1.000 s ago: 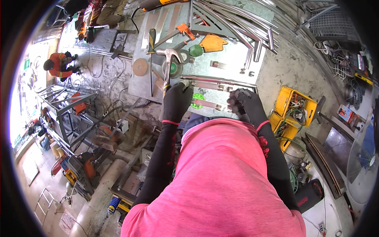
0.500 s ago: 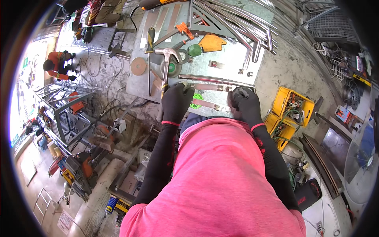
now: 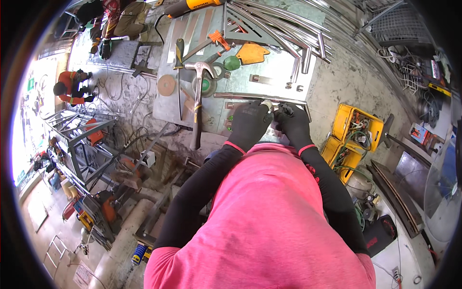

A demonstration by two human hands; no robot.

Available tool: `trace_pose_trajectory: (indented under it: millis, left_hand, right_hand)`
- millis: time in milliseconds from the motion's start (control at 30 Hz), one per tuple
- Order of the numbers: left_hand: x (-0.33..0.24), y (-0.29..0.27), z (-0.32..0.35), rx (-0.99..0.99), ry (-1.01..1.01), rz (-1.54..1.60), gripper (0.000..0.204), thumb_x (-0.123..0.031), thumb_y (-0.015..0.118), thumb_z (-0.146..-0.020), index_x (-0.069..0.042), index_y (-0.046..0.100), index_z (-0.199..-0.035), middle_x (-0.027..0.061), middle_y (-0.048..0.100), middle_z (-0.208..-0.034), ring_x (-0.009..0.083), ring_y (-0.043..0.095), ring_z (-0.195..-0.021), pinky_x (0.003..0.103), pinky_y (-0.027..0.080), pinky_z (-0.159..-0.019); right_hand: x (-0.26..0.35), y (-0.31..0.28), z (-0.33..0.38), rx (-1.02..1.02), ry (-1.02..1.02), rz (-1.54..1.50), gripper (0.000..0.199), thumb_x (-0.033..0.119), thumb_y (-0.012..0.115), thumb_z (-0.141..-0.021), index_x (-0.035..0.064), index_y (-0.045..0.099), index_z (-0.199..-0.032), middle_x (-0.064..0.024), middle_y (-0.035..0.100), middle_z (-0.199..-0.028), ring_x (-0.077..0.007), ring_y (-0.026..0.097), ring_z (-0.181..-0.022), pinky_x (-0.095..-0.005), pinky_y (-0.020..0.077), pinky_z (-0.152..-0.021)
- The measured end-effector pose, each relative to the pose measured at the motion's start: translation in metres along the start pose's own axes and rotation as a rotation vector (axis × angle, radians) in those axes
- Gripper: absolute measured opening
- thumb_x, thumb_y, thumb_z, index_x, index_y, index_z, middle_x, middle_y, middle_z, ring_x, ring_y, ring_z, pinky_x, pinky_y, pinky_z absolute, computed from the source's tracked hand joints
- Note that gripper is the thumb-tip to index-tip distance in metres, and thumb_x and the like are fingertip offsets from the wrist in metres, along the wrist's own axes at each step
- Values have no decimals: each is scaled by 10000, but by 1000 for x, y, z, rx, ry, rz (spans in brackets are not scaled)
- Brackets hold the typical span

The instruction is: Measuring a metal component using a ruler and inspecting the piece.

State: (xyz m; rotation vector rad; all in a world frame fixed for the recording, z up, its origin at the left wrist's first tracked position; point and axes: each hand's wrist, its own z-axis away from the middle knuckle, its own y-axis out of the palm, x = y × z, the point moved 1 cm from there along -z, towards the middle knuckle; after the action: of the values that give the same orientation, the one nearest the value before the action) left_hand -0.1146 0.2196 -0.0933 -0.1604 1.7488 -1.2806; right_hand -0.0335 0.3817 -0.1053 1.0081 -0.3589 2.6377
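Observation:
My left hand (image 3: 251, 124) and my right hand (image 3: 293, 126), both in black gloves, nearly meet over the near edge of the metal-topped work surface (image 3: 274, 62). Both hands are closed. A small pale spot shows at the left fingertips; what either hand holds is too small or hidden to name. Just beyond the fingers runs a shiny metal tube (image 3: 240, 96). Short flat metal pieces lie partly covered by my left hand. To its left rests a claw hammer (image 3: 198, 96), head away from me. Farther off sits a short metal piece with a shiny end (image 3: 262, 78).
A long screwdriver-like tool (image 3: 180, 72), a brown disc (image 3: 166, 85), an orange clamp (image 3: 217, 39) and a yellow plate (image 3: 253, 53) lie on the surface. Metal tubes (image 3: 279, 29) pile up behind. An open yellow toolbox (image 3: 358, 120) stands right. A person in orange (image 3: 72, 86) crouches far left.
My left hand has moved right, away from the hammer, to beside my right hand. The right hand has shifted slightly left. The hammer stays on the surface.

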Motion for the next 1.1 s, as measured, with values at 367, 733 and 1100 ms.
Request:
trace_pose_trajectory:
  millis: [367,733,1100]
  left_hand:
    - [18,32,2,-94,52,-109,176,-291,721,-952,-127,702,-890,96,662,-827,318,684,-807,489,527,-699]
    - [8,17,6,-38,-37,-53,135,-231,726,-886,-105,700,-846,104,684,-851,325,708,-813,483,537,-728]
    - [2,10,7,39,-100,3,206,-291,764,-856,-104,750,-940,129,700,-883,348,716,-903,515,540,-822]
  right_hand:
    - [-23,-9,-17,-185,-605,564,204,287,735,-964,108,773,-1055,-147,747,-838,-321,721,-740,-426,561,-685]
    - [7,5,-10,233,333,137,610,560,492,-1125,26,635,-868,-131,645,-671,-258,639,-519,-398,543,-490]
    - [-21,-2,-23,205,173,-29,604,505,510,-1152,32,668,-812,-115,633,-655,-220,606,-494,-366,472,-455]
